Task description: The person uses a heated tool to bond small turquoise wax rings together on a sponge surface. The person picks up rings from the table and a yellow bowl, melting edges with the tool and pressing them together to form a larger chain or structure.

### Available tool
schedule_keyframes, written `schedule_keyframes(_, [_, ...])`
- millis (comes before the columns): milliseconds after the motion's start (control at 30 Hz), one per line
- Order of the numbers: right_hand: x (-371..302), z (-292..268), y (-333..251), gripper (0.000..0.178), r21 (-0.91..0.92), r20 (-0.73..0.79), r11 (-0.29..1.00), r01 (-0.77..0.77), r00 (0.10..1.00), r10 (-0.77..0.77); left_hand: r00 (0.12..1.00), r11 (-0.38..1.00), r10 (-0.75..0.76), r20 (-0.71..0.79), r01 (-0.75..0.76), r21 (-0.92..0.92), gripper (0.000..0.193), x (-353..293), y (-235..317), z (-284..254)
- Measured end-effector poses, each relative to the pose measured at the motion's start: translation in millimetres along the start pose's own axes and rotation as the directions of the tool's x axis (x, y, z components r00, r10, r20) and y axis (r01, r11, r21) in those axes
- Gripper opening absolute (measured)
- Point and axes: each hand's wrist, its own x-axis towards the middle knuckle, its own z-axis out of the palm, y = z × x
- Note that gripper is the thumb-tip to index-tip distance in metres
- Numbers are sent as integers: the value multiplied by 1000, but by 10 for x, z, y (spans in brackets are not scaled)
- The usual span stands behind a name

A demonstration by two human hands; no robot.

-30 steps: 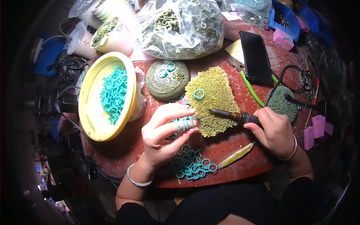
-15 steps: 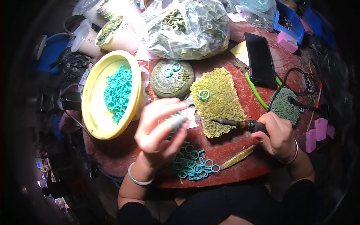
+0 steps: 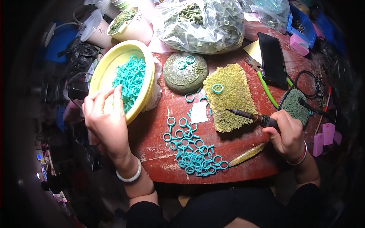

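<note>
My left hand [image 3: 108, 123] reaches over the near left rim of the yellow bowl [image 3: 99, 70], its fingers apart and nothing visible between them. Inside the bowl lies a heap of small teal rings [image 3: 131, 78]. My right hand [image 3: 287, 135] grips a soldering iron [image 3: 247, 115] by its handle, the dark tip pointing left over a rough yellow-green pad [image 3: 228, 98]. One teal ring [image 3: 217, 88] rests on that pad. Loose teal rings with short stems [image 3: 195, 155] are piled on the red table [image 3: 156, 148] near its front edge.
Behind the pad stand a round greenish stone-like block [image 3: 185, 74] with two rings on it and a clear bag [image 3: 199, 26] of green pieces. On the right are a black phone [image 3: 273, 59], green-handled pliers [image 3: 266, 87], a dark green pad [image 3: 295, 106] and pink blocks [image 3: 323, 138].
My left hand has moved left from the table's middle to the bowl; the teal rings it held no longer show in it. My right hand still holds the soldering iron over the pad.
</note>
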Motion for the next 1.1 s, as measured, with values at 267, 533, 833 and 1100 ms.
schedule_keyframes(267, [-30,8,39,28,31,-29,1000,-4,1000,5,715,779,479,509,-79,-622,134,-669,429,-299])
schedule_keyframes(533, [-18,15,14,29,39,-31,999,6,999,-4,727,820,449,520,-104,-563,112,-1324,760,-175])
schedule_keyframes(833, [-31,17,38,29,24,-32,1000,6,999,-5,796,777,423,434,-72,-625,72,-1169,1110,53])
schedule_keyframes(1100, [-11,-93,77,27,-3,-31,992,-123,992,123,762,705,431,482,49,-708,44,-646,1090,141])
